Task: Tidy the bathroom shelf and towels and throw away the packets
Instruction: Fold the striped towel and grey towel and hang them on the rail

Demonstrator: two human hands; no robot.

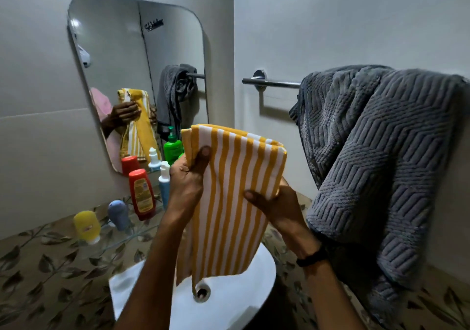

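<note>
A yellow-and-white striped towel (229, 202), folded lengthwise, hangs above the sink between both hands. My left hand (188, 177) grips its upper left edge, thumb on the front. My right hand (274, 202) pinches its right edge lower down. A grey textured towel (376, 156) hangs bunched and crooked over the chrome towel bar (272, 83) on the right wall. On the glass shelf (119, 238) under the mirror stand a red bottle (141, 193), a yellow bottle (86, 226), a grey-blue bottle (118, 214), a blue bottle with a white cap (164, 182) and a green pump bottle (173, 145).
A white sink (229, 304) with its drain sits directly below the striped towel. A mirror (132, 75) leans on the left wall and reflects the towels and my hands. Leaf-patterned tiles cover the lower walls.
</note>
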